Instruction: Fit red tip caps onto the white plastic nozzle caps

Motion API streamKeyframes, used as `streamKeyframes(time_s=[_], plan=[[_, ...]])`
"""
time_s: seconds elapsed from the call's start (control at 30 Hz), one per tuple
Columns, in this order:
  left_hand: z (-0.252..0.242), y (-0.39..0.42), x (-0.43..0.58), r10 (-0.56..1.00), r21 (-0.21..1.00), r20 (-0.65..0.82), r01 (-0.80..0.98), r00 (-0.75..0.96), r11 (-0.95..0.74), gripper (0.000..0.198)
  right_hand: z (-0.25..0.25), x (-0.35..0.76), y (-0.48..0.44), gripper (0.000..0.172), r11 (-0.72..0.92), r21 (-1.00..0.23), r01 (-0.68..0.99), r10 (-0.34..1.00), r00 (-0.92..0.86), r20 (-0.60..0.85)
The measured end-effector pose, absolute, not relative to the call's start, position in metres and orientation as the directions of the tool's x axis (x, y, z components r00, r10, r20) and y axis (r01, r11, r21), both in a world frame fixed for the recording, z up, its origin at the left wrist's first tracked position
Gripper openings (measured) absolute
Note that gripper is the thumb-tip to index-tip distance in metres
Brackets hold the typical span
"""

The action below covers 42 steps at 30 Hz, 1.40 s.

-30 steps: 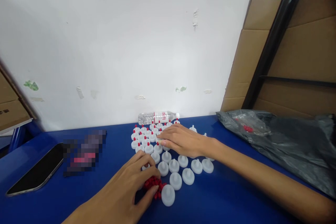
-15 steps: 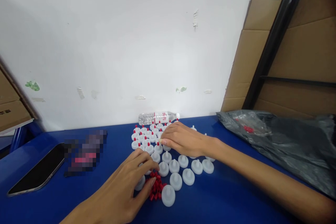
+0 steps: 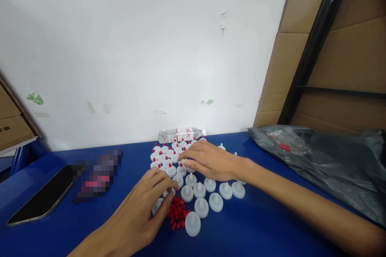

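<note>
Just above a heap of small red caps (image 3: pixel 177 213), my left hand (image 3: pixel 150 204) is closed, thumb and index fingertips together. Whatever they may hold is hidden. Further back, my right hand (image 3: pixel 208 160) reaches in from the right over the white nozzle lids (image 3: pixel 199 190). Its thumb and index finger pinch a red cap (image 3: pixel 181 164) at the tip of one lid. Behind and left of this hand stand several white lids with red caps (image 3: pixel 167 163) on their nozzles. Nearer lids, such as the front one (image 3: pixel 193 224), have bare nozzles.
A clear plastic bottle (image 3: pixel 181 134) lies along the white wall. At left are a phone (image 3: pixel 42 194) and a blurred-out packet (image 3: pixel 98 176). On the right, a dark plastic sheet (image 3: pixel 325 164) carries a clear bag with red pieces (image 3: pixel 285 147). Cardboard (image 3: pixel 283 56) leans behind it.
My left hand has lifted slightly up and left from the red caps, its thumb and index drawing together. My right index finger has shifted left and closed toward the thumb at the nozzle tip.
</note>
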<state>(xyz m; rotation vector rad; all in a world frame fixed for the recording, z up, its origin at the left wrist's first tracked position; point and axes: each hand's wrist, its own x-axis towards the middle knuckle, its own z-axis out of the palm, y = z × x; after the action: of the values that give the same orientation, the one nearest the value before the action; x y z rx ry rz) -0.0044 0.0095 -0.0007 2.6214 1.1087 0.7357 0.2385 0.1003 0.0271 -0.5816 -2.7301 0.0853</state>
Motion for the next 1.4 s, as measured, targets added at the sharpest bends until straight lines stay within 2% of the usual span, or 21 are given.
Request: streamKeyframes(time_s=[0.13,0.23,0.37,0.5,0.57,0.67,0.87,0.93,1.0,1.03,1.1,1.17,1.27,1.33,1.4], plan=[[-0.001,0.012,-0.007,0.718,0.359,0.439,0.626,0.541,-0.692,0.019,0.019,0.234,0.097,0.040,0.939,-0.070,0.336,0.342,-0.893,0.292],[-0.001,0.011,-0.008,0.714,0.351,0.470,0.632,0.519,-0.691,0.016,0.011,0.232,0.098,0.044,0.938,-0.036,0.345,0.342,-0.899,0.275],[-0.001,0.009,-0.007,0.706,0.357,0.556,0.641,0.438,-0.679,0.013,0.018,0.234,0.097,0.042,0.931,-0.079,0.357,0.363,-0.873,0.325],[0.001,0.010,-0.009,0.699,0.338,0.614,0.679,0.365,-0.651,0.013,0.034,0.236,0.089,0.031,0.910,-0.159,0.384,0.412,-0.793,0.449],[0.001,0.011,-0.010,0.694,0.313,0.626,0.700,0.357,-0.642,0.012,0.038,0.233,0.083,0.022,0.919,-0.172,0.355,0.394,-0.797,0.458],[-0.001,0.013,-0.012,0.680,0.277,0.627,0.708,0.379,-0.650,0.012,0.037,0.226,0.072,0.018,0.941,-0.123,0.315,0.337,-0.840,0.424],[-0.006,0.016,-0.010,0.655,0.226,0.559,0.667,0.508,-0.710,0.009,0.031,0.218,0.062,0.027,0.970,0.037,0.240,0.201,-0.880,0.431],[-0.004,0.015,-0.009,0.640,0.200,0.546,0.658,0.541,-0.726,0.015,0.032,0.217,0.059,0.025,0.972,0.058,0.228,0.178,-0.873,0.455],[0.000,0.014,-0.009,0.627,0.203,0.524,0.630,0.577,-0.750,0.024,0.034,0.215,0.056,0.016,0.974,0.090,0.206,0.145,-0.882,0.448],[0.002,0.012,-0.009,0.626,0.223,0.515,0.615,0.585,-0.757,0.027,0.035,0.213,0.054,0.012,0.973,0.121,0.196,0.124,-0.889,0.440],[0.005,0.010,-0.009,0.649,0.308,0.510,0.585,0.564,-0.750,0.030,0.036,0.211,0.051,0.023,0.962,0.200,0.188,0.085,-0.897,0.434],[0.005,0.007,-0.009,0.710,0.450,0.501,0.552,0.494,-0.702,0.034,0.037,0.211,0.051,0.032,0.939,0.283,0.194,0.044,-0.886,0.461],[0.005,0.004,-0.011,0.819,0.676,0.433,0.464,0.378,-0.572,0.042,0.039,0.217,0.059,0.031,0.911,0.368,0.187,-0.047,-0.839,0.542],[0.004,0.003,-0.012,0.836,0.714,0.419,0.440,0.354,-0.545,0.044,0.039,0.224,0.069,0.025,0.928,0.307,0.212,-0.019,-0.796,0.605],[0.005,0.001,-0.011,0.793,0.635,0.455,0.476,0.405,-0.608,0.043,0.037,0.229,0.079,0.016,0.953,0.123,0.277,0.130,-0.740,0.660]])
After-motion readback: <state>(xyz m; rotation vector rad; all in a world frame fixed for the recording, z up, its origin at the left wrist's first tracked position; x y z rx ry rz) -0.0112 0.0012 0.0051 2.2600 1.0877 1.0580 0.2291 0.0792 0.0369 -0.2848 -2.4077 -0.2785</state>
